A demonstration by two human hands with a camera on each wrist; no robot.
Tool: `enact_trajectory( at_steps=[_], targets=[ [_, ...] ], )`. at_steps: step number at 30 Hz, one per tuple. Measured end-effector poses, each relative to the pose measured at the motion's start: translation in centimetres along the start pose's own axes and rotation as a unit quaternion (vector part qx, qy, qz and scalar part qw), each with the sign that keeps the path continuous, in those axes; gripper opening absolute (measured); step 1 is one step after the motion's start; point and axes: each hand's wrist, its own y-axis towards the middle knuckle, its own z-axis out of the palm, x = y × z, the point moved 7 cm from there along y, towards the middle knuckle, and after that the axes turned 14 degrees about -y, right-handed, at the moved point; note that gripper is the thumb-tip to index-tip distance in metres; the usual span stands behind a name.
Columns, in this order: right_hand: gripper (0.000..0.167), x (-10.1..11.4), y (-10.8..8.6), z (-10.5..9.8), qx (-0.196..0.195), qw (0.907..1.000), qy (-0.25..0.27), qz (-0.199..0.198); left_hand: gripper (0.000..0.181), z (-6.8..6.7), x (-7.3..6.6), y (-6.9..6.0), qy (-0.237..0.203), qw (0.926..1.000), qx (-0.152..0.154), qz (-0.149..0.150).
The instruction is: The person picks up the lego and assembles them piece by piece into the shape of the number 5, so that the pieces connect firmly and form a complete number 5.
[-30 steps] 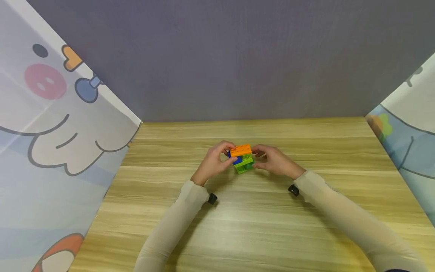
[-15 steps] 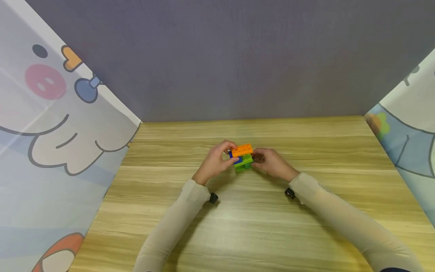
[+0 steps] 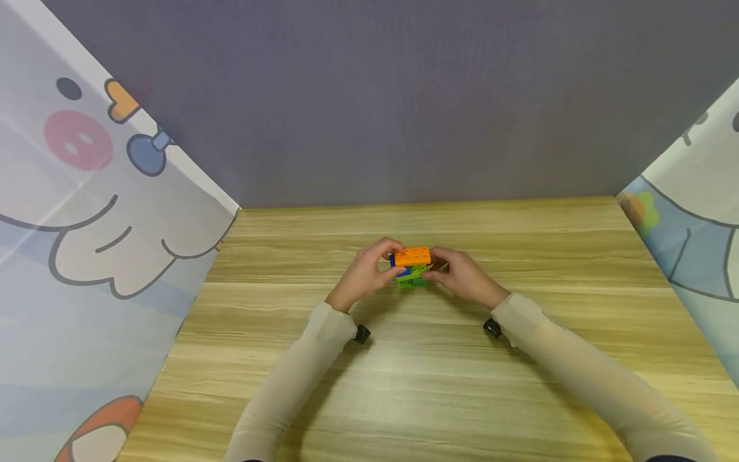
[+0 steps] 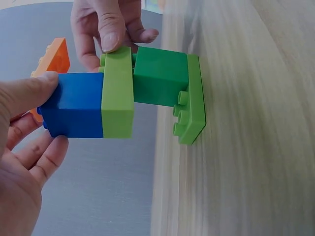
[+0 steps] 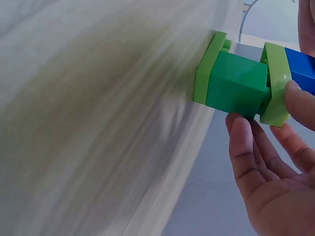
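A small stack of toy building bricks stands on the table. At its bottom is a light green plate (image 4: 197, 103), then a dark green brick (image 4: 160, 73), an upper light green brick (image 4: 117, 93), a blue brick (image 4: 78, 105) and an orange brick (image 3: 412, 256) on top. Studs show in a narrow gap between the dark green and upper light green pieces. My left hand (image 3: 366, 273) pinches the blue brick, its thumb near the orange one. From the right, my right hand (image 3: 462, 279) holds the upper light green brick between thumb and fingers.
The wood-grain table (image 3: 427, 385) runs back to a grey panel (image 3: 404, 102). Cartoon-printed walls (image 3: 86, 244) flank it on both sides. A black wrist device (image 3: 492, 328) sits under the right sleeve, another black device (image 3: 362, 334) under the left.
My right hand has come in leftward, and its thumb now lies against the upper light green brick. The stack has turned slightly, with the orange brick a little further right.
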Motion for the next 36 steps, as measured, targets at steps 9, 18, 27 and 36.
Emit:
enact_trajectory(
  at_steps=[9,18,27,36],
  targets=[
    [0.024,0.01,0.10,-0.20,0.002,0.9999,-0.005,0.013,0.031,-0.21,0.35,-0.07,-0.019,0.9996,-0.020,0.004],
    [0.023,0.08,0.10,-0.20,0.012,0.9996,-0.011,0.025,0.034,-0.16,0.38,0.10,-0.011,0.9995,-0.030,0.003],
    [0.021,-0.08,0.17,-0.07,0.028,0.9990,-0.008,0.035,0.033,-0.05,0.62,0.22,-0.018,0.9994,-0.028,-0.008],
    [0.023,0.27,0.29,-0.17,0.028,0.9985,-0.008,0.046,0.032,-0.18,0.96,0.16,-0.025,0.9988,-0.021,-0.037]
  ],
)
